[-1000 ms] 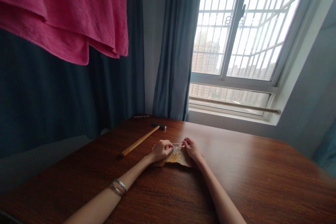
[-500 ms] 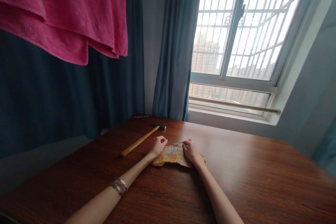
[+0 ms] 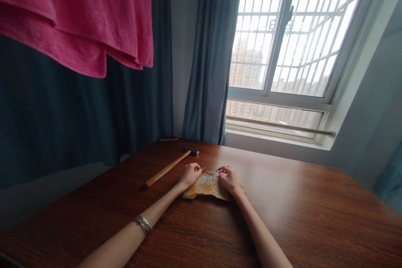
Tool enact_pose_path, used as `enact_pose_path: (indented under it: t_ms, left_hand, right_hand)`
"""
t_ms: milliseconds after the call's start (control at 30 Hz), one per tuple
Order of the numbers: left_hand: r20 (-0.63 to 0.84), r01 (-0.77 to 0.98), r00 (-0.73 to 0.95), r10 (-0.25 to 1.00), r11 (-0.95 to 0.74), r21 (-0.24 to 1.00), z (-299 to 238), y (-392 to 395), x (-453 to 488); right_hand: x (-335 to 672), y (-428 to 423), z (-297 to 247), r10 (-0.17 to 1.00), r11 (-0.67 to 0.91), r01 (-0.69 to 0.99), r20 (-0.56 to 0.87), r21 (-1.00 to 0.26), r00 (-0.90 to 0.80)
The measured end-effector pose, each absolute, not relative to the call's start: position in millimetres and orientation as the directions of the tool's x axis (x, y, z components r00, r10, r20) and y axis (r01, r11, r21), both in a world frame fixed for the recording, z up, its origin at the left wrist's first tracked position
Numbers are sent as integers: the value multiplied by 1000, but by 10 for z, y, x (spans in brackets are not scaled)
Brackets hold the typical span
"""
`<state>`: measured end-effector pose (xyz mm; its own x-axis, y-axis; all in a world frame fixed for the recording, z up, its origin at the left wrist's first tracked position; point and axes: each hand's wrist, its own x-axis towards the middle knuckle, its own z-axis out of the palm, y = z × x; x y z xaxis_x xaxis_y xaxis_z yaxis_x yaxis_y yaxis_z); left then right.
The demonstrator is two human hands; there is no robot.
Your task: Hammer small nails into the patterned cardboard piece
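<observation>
A flat tan and orange piece of wood [image 3: 205,189] dotted with small holes lies on the dark wooden table [image 3: 201,226]. A short row of metal nails [image 3: 210,175] stands upright in it. My left hand [image 3: 189,174] is closed at the piece's left end, pinching a thin nail that points right. My right hand [image 3: 230,179] is closed at the right end, pinching another nail by its head. Both hands rest on the piece, either side of the standing nails.
A hammer [image 3: 169,167] with a long wooden handle and dark head lies on the table to the left of my hands. Pink cloth [image 3: 78,16] hangs overhead at left. Blue curtains [image 3: 210,54] and a barred window [image 3: 292,42] stand behind the table.
My left hand drew back to the left off the standing nails and now holds a nail. The right hand shifted slightly. The hammer has not moved.
</observation>
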<state>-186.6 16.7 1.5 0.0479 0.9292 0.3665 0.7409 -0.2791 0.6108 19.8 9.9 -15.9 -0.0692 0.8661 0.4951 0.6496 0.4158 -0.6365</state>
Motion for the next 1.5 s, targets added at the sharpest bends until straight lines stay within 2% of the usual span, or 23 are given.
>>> enact_pose_path:
  t_ms: [133,333,467,633,800,967,1133,1233,1367,1500]
  left_hand:
    - [401,669,162,902,-399,627,73,41,-1852]
    - [407,632,426,808,-588,505,222,-174,-1839]
    - [378,638,510,772,-635,437,268,-220,-1856]
    - [300,612,574,762,-643,460,271,-193,-1853]
    - [323,578,554,767,-634,514,275,-197,-1845]
    - [318,533,502,805,-577,619,281,-208,-1845]
    - [174,428,430,886,-370,824,247,-160,-1849]
    - [127,402,387,913,-292,868,235,-108,-1841]
    - [194,523,247,950,-299,799,283,-12,-1861]
    - [327,737,171,929,-341,583,374,85,-1960]
  right_hand:
    - [193,35,-86,851,485,600,502,-636,-155]
    - [155,-116,-3,831,551,555,472,-623,-295]
    - [150,-240,34,803,595,534,474,-601,-362]
    - [116,-377,18,780,619,571,511,-540,-362]
    - [85,-417,8,794,594,595,515,-541,-325]
    - [83,-347,14,856,508,570,450,-645,-254]
    - [114,-237,-10,893,399,657,435,-639,-119]
    - [110,-197,-18,890,356,705,451,-613,-57]
    - [70,-177,-22,892,334,744,450,-579,-50]
    - [52,-164,-34,897,327,764,438,-557,-64]
